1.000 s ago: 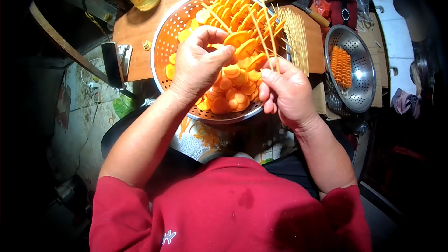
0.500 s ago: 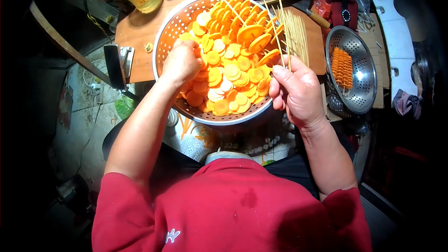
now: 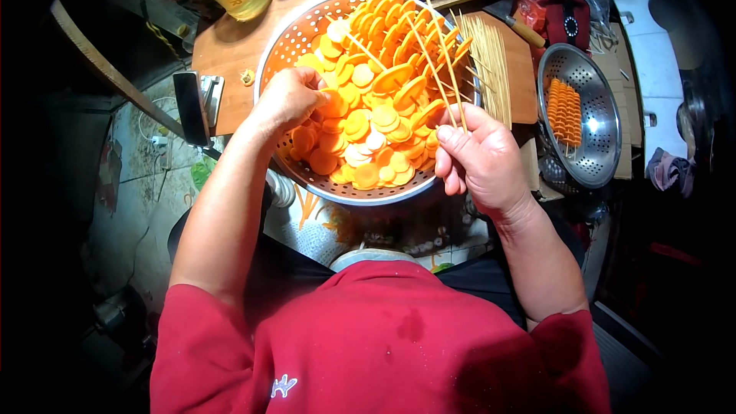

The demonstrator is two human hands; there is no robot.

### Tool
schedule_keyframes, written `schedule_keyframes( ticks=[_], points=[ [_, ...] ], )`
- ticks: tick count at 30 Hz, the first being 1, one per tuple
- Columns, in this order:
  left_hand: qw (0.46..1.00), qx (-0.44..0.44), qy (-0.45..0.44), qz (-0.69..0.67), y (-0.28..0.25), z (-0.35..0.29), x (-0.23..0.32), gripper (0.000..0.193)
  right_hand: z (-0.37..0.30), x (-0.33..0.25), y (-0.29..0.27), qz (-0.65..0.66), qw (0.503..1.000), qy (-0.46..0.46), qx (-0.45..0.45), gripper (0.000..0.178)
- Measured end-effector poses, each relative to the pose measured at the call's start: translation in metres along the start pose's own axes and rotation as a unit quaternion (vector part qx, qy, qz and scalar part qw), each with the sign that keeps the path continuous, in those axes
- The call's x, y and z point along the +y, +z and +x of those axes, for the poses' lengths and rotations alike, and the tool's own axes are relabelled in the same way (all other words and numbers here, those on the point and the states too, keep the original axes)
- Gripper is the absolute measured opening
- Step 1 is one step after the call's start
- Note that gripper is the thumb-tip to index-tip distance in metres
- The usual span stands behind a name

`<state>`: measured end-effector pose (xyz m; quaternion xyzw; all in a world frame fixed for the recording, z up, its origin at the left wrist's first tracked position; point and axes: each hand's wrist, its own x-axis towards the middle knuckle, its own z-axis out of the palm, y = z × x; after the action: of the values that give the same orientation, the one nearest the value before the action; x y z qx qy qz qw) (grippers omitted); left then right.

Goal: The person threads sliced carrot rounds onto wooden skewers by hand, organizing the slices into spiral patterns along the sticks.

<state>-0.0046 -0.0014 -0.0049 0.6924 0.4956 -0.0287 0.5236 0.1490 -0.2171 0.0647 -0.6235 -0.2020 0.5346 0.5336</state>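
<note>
Head camera feed: I judge the step in hand to be threading loose orange rounds, probably carrot, onto sticks. Those loose slices (image 3: 356, 124) lie heaped in a wide perforated basin (image 3: 285, 47), the far side of which holds rows of threaded slices (image 3: 392, 78). I have the right hand (image 3: 484, 152) closed in a thumb-and-finger pinch on two bare skewers (image 3: 447, 63), their tips angled up and away over the basin. At the left hand (image 3: 290, 96) the fingers are curled nearly together against the edge of one slice; I can't tell whether they truly grip it. To my mind, the next move calls for a single round lifted flat-side-on to a skewer tip, with steady pressure near its centre so it doesn't split. On texture: the slices are thin, moist-looking discs with paler hearts, some overlapping like coins, while the threaded ones fan apart like fins. The skewers look slim, straight and dry, matching the pale bundle (image 3: 491, 69) on the smooth wooden board (image 3: 216, 50). Off right, a shiny metal colander (image 3: 602, 134) cradles tightly packed, ridged orange stacks (image 3: 564, 111).
</note>
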Motion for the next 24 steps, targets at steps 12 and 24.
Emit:
schedule_keyframes(
  ticks=[12,24],
  points=[
    [0.873,0.037,0.040,-0.484,-0.024,-0.003,-0.001,0.027,0.000,0.008,0.008,-0.054,0.997,0.046,-0.027,0.018],
    [0.876,0.073,0.082,-0.470,-0.016,-0.006,0.002,0.018,-0.001,0.009,0.011,-0.067,0.996,0.049,-0.041,0.012]
  ],
)
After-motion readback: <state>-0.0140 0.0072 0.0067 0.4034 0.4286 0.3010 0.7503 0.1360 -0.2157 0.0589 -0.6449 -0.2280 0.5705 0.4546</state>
